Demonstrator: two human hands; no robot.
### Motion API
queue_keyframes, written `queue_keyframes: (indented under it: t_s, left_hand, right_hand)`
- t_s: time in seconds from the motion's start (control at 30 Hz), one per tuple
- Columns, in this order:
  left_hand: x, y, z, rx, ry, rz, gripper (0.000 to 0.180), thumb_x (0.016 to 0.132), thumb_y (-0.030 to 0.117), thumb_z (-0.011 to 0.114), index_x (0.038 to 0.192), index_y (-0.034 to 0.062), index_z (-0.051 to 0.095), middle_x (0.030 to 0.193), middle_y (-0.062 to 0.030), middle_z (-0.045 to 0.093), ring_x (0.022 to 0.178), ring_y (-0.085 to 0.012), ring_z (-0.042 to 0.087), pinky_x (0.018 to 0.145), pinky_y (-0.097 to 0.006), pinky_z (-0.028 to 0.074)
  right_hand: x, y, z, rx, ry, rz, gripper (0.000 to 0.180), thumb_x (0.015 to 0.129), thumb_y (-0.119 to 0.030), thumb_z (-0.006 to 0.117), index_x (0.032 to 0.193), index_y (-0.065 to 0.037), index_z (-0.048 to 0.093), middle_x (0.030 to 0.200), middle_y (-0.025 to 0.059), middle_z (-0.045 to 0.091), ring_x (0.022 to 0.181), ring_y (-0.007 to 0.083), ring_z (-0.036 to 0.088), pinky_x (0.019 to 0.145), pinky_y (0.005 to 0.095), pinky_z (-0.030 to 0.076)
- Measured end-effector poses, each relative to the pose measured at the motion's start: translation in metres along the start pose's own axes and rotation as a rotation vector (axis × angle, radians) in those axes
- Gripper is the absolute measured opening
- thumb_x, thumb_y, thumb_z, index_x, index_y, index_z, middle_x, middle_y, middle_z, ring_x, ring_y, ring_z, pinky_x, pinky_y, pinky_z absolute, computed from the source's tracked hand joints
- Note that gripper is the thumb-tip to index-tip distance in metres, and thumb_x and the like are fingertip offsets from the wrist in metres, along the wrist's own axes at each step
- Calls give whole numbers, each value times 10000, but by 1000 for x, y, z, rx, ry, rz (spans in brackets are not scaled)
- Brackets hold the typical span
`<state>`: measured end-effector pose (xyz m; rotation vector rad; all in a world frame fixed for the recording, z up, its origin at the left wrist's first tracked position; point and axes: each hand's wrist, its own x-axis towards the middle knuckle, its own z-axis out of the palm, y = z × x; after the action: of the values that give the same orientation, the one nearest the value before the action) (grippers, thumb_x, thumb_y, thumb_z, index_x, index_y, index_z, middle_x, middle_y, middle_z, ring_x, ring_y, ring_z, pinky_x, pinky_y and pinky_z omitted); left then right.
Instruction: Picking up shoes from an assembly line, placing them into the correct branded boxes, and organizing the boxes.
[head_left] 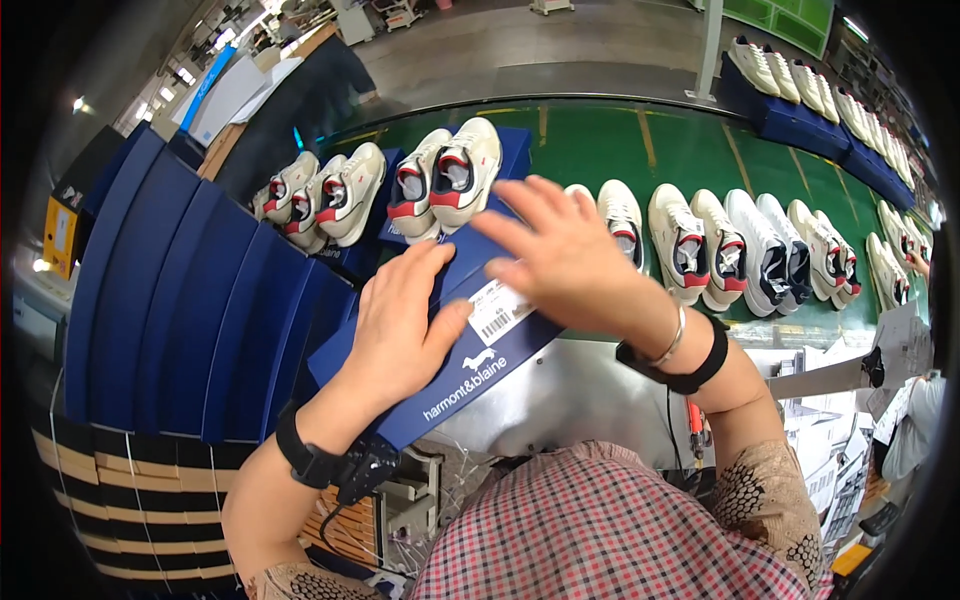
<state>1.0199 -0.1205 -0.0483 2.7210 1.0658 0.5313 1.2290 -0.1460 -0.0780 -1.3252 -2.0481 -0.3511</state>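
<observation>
A dark blue shoebox [535, 340] lies at an angle in front of me, its near end carrying a white barcode label [490, 328]. Flat on the box's left part rests my left hand [400, 325], fingers stretched out and thumb toward the label. My right hand [580, 255] is over the box's right end with its fingers spread, gripping nothing; whether it touches the box I cannot tell. Just beyond the fingertips, a pair of cream sneakers [468, 180] with red and navy trim sits on another blue box.
Stacked blue boxes [175, 300] rise at my left. More sneakers [350, 195] stand behind the box, and a row of cream and white sneakers [690, 245] lines the green conveyor belt [590, 140]. Sneakers on blue boxes [800, 130] are far right. Papers [830, 435] lie at the right.
</observation>
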Motion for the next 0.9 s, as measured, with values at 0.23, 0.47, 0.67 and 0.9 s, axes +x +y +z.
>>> queue_keyframes:
  t_s: [0.23,0.47,0.67,0.9]
  left_hand:
    - [4,27,-12,20,-163,-4,764,626,372,751,1236,31,442,1276,-198,418,1164,-358,400,971,-439,307]
    - [21,28,-18,-44,-144,-60,557,748,180,660,1215,-27,440,1130,-212,522,1013,-355,518,884,-402,407]
    - [36,22,-11,-19,-135,195,391,788,123,614,1120,-39,485,1064,-242,509,936,-399,511,823,-430,425]
    - [95,8,21,97,432,309,296,788,61,608,1066,-21,548,1077,-210,539,1024,-366,517,885,-419,412]
  right_hand:
    - [-106,123,111,-145,-621,613,409,805,-194,522,1213,-164,517,1025,193,568,949,310,568,782,448,439]
    - [-136,132,187,-74,-752,705,218,787,-153,520,917,-161,695,921,102,661,875,273,640,717,431,494]
    - [-69,193,65,473,-172,897,340,662,-270,610,929,-60,631,853,160,650,765,281,632,706,362,498]
    - [-30,169,-128,1056,472,732,311,693,-24,595,1003,-2,594,908,68,636,800,143,604,722,273,485]
